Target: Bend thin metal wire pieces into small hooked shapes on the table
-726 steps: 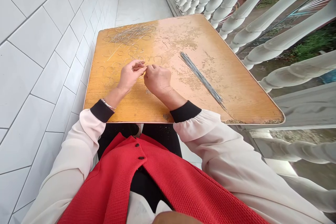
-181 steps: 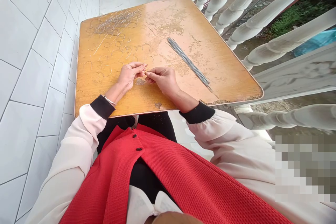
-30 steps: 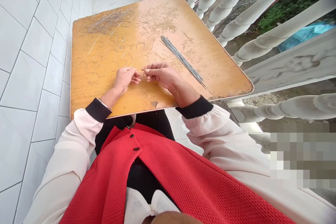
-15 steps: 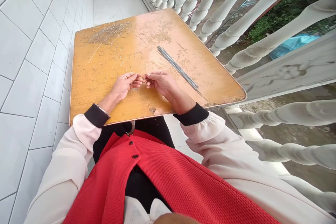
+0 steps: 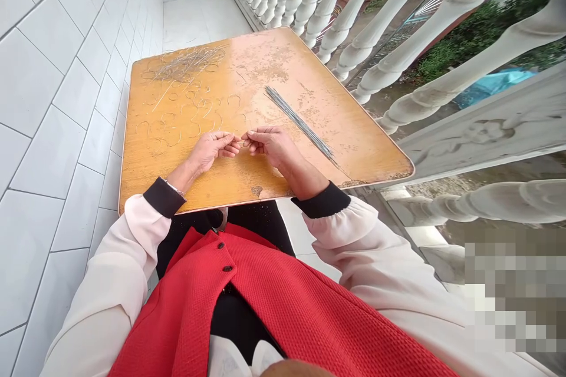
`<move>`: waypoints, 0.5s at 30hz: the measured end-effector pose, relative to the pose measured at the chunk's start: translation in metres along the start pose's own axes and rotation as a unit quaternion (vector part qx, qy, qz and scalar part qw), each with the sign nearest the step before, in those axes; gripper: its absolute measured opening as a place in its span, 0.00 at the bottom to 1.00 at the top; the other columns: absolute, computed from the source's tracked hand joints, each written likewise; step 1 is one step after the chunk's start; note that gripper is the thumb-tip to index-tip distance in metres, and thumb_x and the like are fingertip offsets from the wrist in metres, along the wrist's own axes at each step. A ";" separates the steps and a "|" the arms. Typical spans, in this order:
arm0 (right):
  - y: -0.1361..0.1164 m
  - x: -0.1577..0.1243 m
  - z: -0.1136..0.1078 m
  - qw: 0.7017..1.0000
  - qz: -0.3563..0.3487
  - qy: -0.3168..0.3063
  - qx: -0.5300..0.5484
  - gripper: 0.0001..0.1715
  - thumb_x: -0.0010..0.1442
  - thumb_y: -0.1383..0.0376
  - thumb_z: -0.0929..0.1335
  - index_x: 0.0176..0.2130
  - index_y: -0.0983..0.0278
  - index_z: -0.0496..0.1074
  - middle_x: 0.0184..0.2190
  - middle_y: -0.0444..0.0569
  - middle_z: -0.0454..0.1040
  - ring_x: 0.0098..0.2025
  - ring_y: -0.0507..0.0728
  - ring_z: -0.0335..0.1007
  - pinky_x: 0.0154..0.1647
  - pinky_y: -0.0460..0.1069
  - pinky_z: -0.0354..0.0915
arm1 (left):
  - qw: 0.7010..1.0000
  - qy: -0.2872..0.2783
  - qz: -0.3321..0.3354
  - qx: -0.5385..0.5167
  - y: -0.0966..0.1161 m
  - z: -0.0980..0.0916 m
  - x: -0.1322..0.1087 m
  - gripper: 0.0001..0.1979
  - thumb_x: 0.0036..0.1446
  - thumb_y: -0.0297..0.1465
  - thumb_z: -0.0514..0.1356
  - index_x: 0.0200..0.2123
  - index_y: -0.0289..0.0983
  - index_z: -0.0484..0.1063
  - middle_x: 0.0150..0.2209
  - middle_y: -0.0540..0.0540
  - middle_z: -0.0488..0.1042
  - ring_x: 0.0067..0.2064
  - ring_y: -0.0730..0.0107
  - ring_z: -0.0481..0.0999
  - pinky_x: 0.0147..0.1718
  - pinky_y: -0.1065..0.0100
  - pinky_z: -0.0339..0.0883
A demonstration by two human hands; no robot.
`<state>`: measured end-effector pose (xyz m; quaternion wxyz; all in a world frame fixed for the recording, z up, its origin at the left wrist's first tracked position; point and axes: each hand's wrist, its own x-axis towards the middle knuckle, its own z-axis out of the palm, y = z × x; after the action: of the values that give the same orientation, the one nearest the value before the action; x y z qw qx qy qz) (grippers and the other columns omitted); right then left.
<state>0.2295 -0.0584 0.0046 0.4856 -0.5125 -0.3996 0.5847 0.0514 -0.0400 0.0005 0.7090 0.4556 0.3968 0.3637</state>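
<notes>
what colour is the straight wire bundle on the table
The straight wire bundle is silvery grey; the head view shows it best.

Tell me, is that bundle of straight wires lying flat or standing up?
Lying flat: the bundle of straight wires stretches along the wooden tabletop, beside the right hand, and nothing props it up.

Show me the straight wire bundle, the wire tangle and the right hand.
straight wire bundle [image 5: 300,124], head view, its middle
wire tangle [image 5: 186,63], head view, its centre
right hand [image 5: 269,146], head view, its back
</notes>
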 end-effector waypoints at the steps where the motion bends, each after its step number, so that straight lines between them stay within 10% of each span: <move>1: 0.000 0.000 0.000 1.000 -0.002 0.001 -0.003 0.17 0.62 0.77 0.68 0.24 0.69 0.78 0.21 0.47 0.74 0.18 0.47 0.65 0.22 0.44 0.63 | 1.000 0.004 0.001 -0.003 0.000 -0.001 0.000 0.12 0.70 0.24 0.57 0.34 0.30 0.77 0.27 0.49 0.79 0.26 0.80 0.78 0.30 0.76 0.71; 8: 0.002 0.001 -0.002 0.999 -0.018 0.014 -0.035 0.15 0.61 0.74 0.70 0.23 0.68 0.77 0.19 0.47 0.73 0.18 0.48 0.65 0.22 0.44 0.62 | 0.997 0.072 0.007 -0.025 0.004 -0.003 0.002 0.20 0.68 0.45 0.60 0.40 0.32 0.75 0.27 0.48 0.79 0.25 0.78 0.77 0.27 0.75 0.69; 15: -0.001 0.000 -0.001 0.997 0.007 0.006 -0.070 0.18 0.58 0.77 0.67 0.20 0.68 0.76 0.17 0.47 0.73 0.16 0.46 0.63 0.18 0.42 0.59 | 0.996 0.083 0.014 0.030 0.006 0.001 -0.001 0.01 0.65 0.24 0.63 0.38 0.32 0.74 0.27 0.51 0.78 0.24 0.81 0.75 0.28 0.76 0.67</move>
<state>0.2302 -0.0585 0.0054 0.4465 -0.5517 -0.4329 0.5558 0.0507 -0.0393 0.0062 0.6545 0.4505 0.4585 0.3981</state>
